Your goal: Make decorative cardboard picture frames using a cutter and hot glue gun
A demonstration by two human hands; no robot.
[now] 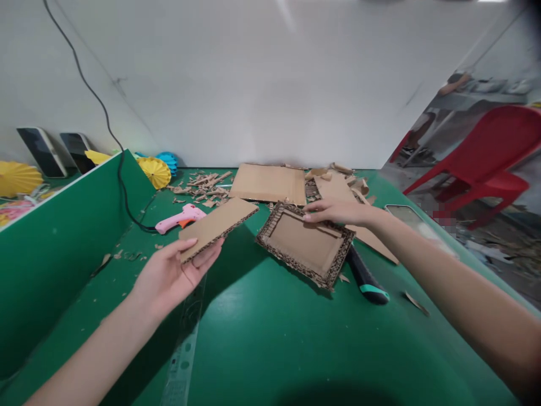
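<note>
While left hand (177,276) pinches loose board (220,226), right hand (335,212) touches cardboard tray (302,242), grip unclear; rim (291,260) built, board separate.

A pale wall (270,84) rises behind the far edge of a green tabletop (270,344), with a green divider (63,265) at left. To the right, a red chair (494,149) stands on a littered floor (526,239); farther off is a grey table (465,101).

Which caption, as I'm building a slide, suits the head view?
Left hand holds a cardboard panel; right hand touches a rimmed cardboard piece.
</note>
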